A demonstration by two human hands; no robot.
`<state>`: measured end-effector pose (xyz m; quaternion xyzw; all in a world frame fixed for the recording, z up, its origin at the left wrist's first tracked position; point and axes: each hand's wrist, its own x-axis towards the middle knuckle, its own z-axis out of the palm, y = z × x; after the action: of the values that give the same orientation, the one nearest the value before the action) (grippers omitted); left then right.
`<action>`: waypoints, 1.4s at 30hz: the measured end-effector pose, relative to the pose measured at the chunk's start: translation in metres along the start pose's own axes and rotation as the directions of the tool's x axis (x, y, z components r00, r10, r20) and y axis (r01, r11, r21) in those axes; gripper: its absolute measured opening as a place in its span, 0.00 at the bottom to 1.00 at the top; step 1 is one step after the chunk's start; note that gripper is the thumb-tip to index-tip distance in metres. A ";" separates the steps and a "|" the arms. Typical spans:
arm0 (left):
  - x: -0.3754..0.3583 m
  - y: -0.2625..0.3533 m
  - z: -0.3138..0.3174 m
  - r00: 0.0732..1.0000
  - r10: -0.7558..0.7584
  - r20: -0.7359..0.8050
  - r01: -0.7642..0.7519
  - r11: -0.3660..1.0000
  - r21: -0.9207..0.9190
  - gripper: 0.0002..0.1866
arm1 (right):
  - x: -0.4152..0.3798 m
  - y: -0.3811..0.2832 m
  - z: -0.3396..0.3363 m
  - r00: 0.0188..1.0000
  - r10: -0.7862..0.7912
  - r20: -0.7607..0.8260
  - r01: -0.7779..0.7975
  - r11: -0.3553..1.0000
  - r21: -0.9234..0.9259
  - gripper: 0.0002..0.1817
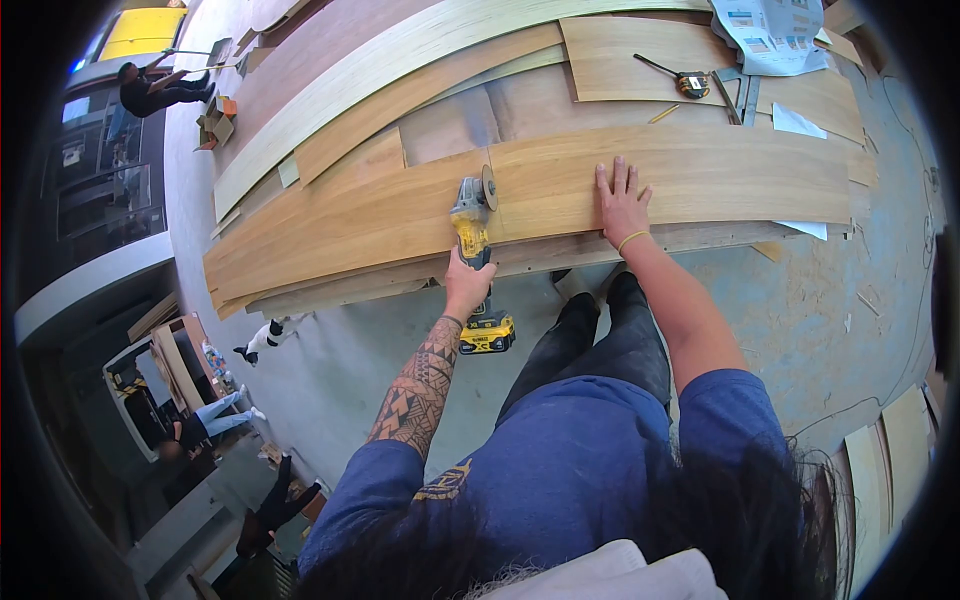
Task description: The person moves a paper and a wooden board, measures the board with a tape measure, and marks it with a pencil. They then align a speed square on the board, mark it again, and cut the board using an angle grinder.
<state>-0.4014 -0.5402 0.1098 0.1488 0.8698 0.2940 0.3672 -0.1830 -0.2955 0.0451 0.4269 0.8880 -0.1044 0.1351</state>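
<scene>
My left hand [467, 282] is wrapped round the body of a yellow and black cordless angle grinder [471, 232]. Its battery [487, 335] hangs past the front edge of the boards, towards me. The grinder's thin disc [489, 188] stands on edge over a long wooden plank [560, 195], right at a faint line running across it. To the right of the grinder, my right hand [625, 208] lies flat on the same plank near its front edge, fingers spread and holding nothing.
Behind the plank lie a tape measure [692, 84], a pencil [664, 114], a metal square [748, 97] and a printed sheet [772, 35]. More boards [650, 60] are stacked there. A black-and-white animal [264, 341] is on the floor at left. Several people are farther off, one standing [160, 92].
</scene>
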 end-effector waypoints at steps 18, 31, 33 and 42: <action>-0.006 0.003 -0.002 1.000 0.013 0.000 -0.013 1.000 0.024 0.25 | 0.001 -0.001 -0.001 1.000 0.003 0.002 -0.003 1.000 -0.005 0.52; -0.014 0.002 -0.002 1.000 -0.020 0.009 0.021 0.999 -0.024 0.26 | -0.001 -0.002 -0.006 0.999 0.003 0.040 -0.002 1.000 -0.017 0.51; -0.013 -0.002 -0.001 1.000 -0.005 0.003 0.005 1.000 0.000 0.27 | 0.000 -0.001 -0.004 1.000 0.003 0.029 -0.003 1.000 -0.016 0.53; -0.017 0.004 -0.004 0.999 -0.051 0.019 0.051 0.999 0.013 0.27 | -0.005 -0.006 -0.023 0.996 -0.003 0.090 0.005 1.000 -0.022 0.69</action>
<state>-0.3920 -0.5466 0.1239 0.1317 0.8717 0.2775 0.3819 -0.1883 -0.2959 0.0690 0.4182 0.8832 -0.1137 0.1794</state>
